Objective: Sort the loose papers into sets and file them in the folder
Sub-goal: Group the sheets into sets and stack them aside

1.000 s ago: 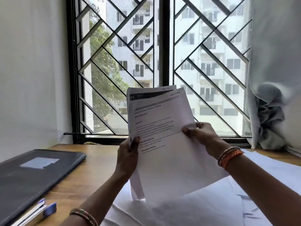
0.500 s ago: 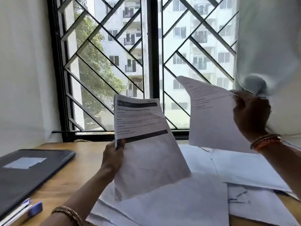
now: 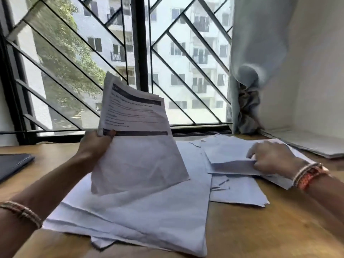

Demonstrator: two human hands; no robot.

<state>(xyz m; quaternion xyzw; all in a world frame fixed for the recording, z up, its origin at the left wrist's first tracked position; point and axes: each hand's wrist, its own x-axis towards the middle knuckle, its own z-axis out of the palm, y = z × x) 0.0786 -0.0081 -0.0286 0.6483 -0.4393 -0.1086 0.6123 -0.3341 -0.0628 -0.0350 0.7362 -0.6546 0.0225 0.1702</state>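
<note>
A thin sheaf of printed sheets (image 3: 137, 146) is held upright in the left hand (image 3: 95, 144), pinched at its left edge with the thumb laid across the dark printed band; the lower half sags and curls, so the paper is judged light, limp and easily creased, best taken near an edge with support along the long side. On the desk (image 3: 279, 229) the right hand (image 3: 271, 159) is laid on the right-hand pile (image 3: 232, 161), its grip closed on the near edge of a top sheet, thumb under, fingers over. A larger fanned pile (image 3: 149, 220) is spread beneath the raised sheaf, corners splayed and one edge lying close to the near side of the desk, where a careless sweep could be expected to send sheets over. The dark folder (image 3: 13, 164) is seen only partly at far left, closed and well apart from both piles, with bare wood between. Room at the back is cut short by the window grille (image 3: 141, 62) and, at right, the bunched curtain (image 3: 249, 101).
</note>
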